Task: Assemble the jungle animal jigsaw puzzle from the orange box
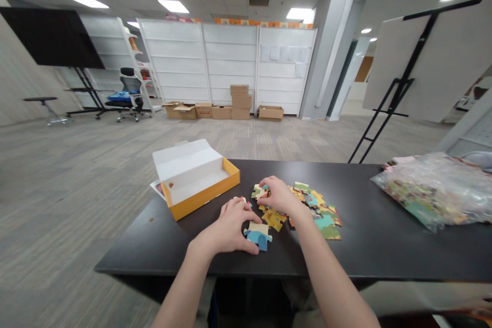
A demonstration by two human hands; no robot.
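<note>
Several colourful puzzle pieces [326, 221] lie in a loose cluster on the dark table, some overlapping. My left hand [232, 228] rests beside a blue and cream puzzle piece [258, 236], thumb and fingers apart around its left side; whether it grips the piece is not clear. Red and white pieces show partly behind its fingers. My right hand [279, 196] reaches over the left part of the cluster, its fingers curled down at a green and cream piece [258, 191]. The fingertips partly cover that piece, and a firm hold cannot be made out.
An open yellow box [207, 196] with a white lid stands at the table's back left, a printed sheet under it. Clear plastic bags [434, 189] with printed contents lie at the right. The dark table's [369, 246] front edge is near me.
</note>
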